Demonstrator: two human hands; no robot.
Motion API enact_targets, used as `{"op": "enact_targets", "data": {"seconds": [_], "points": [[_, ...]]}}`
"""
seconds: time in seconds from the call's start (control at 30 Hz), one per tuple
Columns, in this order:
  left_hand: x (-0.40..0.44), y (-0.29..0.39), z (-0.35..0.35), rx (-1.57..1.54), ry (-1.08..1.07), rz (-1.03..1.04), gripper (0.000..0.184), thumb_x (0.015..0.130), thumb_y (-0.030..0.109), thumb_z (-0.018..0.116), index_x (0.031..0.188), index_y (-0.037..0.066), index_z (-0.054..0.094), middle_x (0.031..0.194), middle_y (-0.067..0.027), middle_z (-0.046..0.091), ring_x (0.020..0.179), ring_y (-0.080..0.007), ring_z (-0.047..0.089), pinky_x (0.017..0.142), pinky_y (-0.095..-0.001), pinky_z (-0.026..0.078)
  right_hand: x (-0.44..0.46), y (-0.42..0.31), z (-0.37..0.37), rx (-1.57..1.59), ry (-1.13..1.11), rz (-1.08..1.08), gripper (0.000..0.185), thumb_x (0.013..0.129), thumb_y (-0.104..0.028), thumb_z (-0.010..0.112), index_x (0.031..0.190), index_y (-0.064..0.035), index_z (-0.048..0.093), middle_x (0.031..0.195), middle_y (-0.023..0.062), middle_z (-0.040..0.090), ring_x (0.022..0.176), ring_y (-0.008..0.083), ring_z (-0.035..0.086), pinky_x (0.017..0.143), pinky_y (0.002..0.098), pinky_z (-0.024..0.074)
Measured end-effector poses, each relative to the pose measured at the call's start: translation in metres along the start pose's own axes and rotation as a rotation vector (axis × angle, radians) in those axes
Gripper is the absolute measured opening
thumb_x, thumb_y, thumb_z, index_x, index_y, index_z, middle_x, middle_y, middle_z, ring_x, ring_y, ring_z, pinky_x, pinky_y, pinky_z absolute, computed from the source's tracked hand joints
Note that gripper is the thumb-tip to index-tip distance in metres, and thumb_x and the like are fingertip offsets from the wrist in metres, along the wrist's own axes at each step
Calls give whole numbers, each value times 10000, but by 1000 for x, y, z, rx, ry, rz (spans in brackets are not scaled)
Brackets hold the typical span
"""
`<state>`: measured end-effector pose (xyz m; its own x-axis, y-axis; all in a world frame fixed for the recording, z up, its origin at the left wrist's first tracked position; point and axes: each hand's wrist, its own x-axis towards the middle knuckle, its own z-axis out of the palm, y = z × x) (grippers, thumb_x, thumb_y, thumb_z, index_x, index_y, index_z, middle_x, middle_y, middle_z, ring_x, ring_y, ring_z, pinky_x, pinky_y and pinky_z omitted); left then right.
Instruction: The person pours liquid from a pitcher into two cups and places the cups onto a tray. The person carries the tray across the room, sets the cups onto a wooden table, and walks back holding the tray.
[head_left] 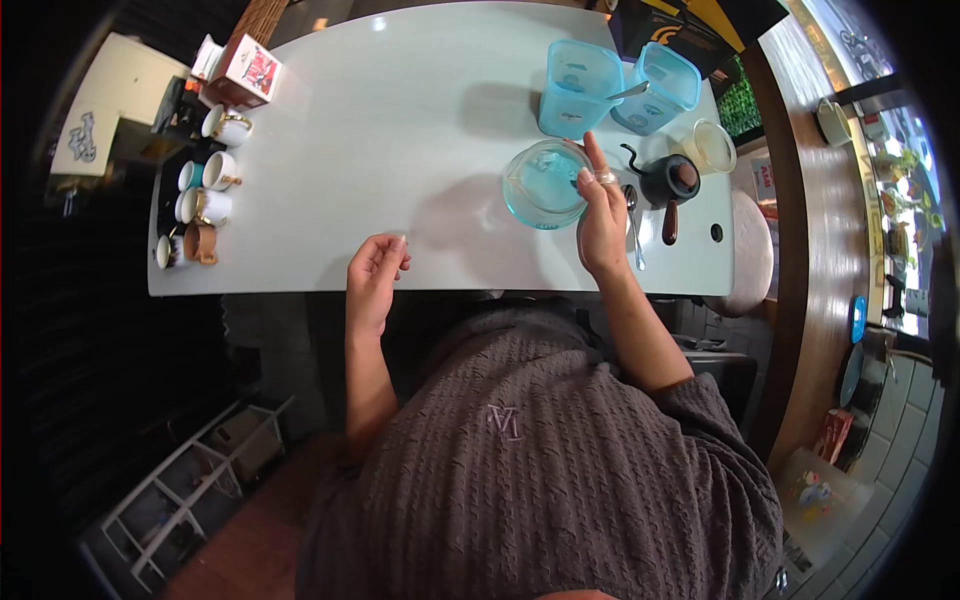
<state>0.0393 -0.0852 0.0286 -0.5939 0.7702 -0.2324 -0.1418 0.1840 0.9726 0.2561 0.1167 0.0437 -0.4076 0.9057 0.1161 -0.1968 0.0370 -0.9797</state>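
My right hand (601, 215) is closed on the right side of a round clear glass vessel (545, 185) with a bluish look, its thumb at the rim and the index finger stretched past it. Near the front edge of the white table (340, 120), my left hand (377, 270) has its fingers curled together, with nothing visible in them. Just right of my right hand lies a metal spoon (637, 235). A small black kettle (668, 180) with a thin spout and a brown handle stands beside the spoon.
Two blue translucent containers (580, 90) (657, 90) stand at the back right, a utensil across them. A clear cup (708, 148) is behind the kettle. Several mugs (212, 207) line the left edge, near a red and white box (247, 72). A stool (750, 255) is at the right.
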Motion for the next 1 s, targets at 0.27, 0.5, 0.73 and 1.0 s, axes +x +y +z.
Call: {"op": "enact_targets", "data": {"seconds": [0.27,0.5,0.73,1.0], "points": [[-71,-11,8,-29,187,-25,191,973,246,640,968,54,636,822,10,623,758,-61,563,649,-222,407,-5,-2,-28,69,-133,72,549,1008,-237,474,1475,39,389,1471,143,479,1334,211,426,1133,356,274],[-132,-23,10,-85,344,-99,197,970,258,644,952,62,641,809,14,623,728,-52,552,637,-211,403,-16,-1,-30,110,-256,235,508,993,-254,492,1376,80,498,1541,187,381,1394,236,366,1132,363,274],[-142,-14,-6,-107,439,-67,208,965,271,650,957,64,638,804,16,619,730,-53,555,639,-212,404,-16,-6,-7,112,-358,265,567,983,-224,471,1444,97,387,1454,178,450,1337,237,419,1154,372,243],[-117,-19,-50,-149,438,-88,223,963,282,652,947,61,632,800,13,618,725,-60,558,634,-215,403,-9,-4,48,109,-374,288,497,971,-250,493,1294,125,534,1530,164,404,1345,255,420,1121,375,295]]}}
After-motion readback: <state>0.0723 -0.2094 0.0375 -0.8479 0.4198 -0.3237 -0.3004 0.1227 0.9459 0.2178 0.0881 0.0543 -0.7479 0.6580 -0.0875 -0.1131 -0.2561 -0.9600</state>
